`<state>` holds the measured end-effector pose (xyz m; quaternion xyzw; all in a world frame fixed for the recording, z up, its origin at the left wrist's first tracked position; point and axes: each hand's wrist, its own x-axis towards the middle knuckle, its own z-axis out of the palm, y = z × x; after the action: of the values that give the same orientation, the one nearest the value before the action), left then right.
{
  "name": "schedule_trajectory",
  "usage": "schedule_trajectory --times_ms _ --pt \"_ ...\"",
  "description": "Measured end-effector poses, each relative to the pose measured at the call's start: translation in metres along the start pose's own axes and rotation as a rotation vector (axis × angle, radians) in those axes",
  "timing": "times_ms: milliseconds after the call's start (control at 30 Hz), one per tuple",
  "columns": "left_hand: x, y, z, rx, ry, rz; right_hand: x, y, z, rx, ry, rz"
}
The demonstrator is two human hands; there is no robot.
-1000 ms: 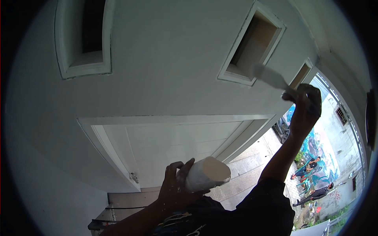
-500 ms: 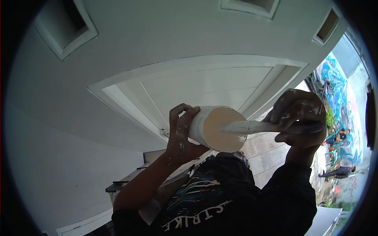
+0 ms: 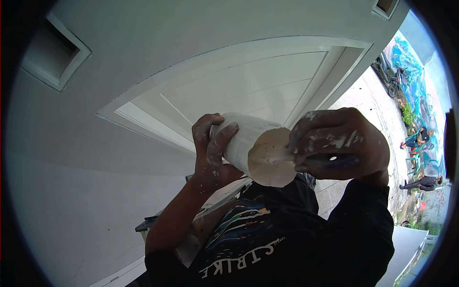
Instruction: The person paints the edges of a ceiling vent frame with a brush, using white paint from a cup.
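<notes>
My left hand [image 3: 213, 148], flecked with white paint, is wrapped around the side of a white paint tub [image 3: 239, 136]. The tub's open mouth faces me and shows cream paint [image 3: 268, 167] inside. My right hand [image 3: 342, 138], also smeared with paint, is closed on a paintbrush [image 3: 283, 158] with a dark handle. A pale, coated part of the brush reaches into the tub. Its bristle end is hard to make out against the paint. My right fingertips are close to the tub's rim.
Behind the tub is a white panelled door [image 3: 239, 95] in a pale wall [image 3: 158, 52] with framed openings. A dark-edged ledge [image 3: 148, 223] stands at lower left. Outside at right are a motorcycle [image 3: 389, 76], a seated person [image 3: 420, 137] and a standing person [image 3: 423, 183].
My right hand has moved left to the tub's mouth, taking the brush further in. The tub has turned slightly in my left hand, and the camera view has shifted.
</notes>
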<state>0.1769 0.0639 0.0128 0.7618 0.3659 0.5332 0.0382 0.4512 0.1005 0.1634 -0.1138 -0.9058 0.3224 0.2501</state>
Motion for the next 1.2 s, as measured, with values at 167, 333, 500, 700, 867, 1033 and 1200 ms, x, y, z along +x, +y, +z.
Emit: schedule_trajectory --times_ms 167,333,500,700,867,1033,1200 --pt "0.0 0.001 0.002 0.009 0.009 0.016 -0.002 0.001 -0.003 0.098 0.018 0.054" --pt "0.004 0.004 0.0 0.038 0.0 0.028 0.0 0.009 0.007 0.047 0.071 -0.008" --pt "0.004 0.005 -0.001 0.007 0.031 -0.015 0.001 -0.003 -0.01 -0.058 0.332 0.075" --pt "0.005 0.005 -0.002 0.031 0.014 -0.042 -0.012 0.017 0.012 0.356 0.571 0.19" --pt "0.005 0.007 -0.006 0.168 -0.015 -0.035 -0.017 0.032 0.038 0.518 0.705 0.288" --pt "0.005 0.007 -0.006 0.244 -0.058 -0.056 -0.021 0.042 0.05 0.859 0.781 0.311" --pt "0.002 0.006 -0.001 0.192 0.016 -0.131 -0.037 0.058 0.053 1.055 0.877 0.33"
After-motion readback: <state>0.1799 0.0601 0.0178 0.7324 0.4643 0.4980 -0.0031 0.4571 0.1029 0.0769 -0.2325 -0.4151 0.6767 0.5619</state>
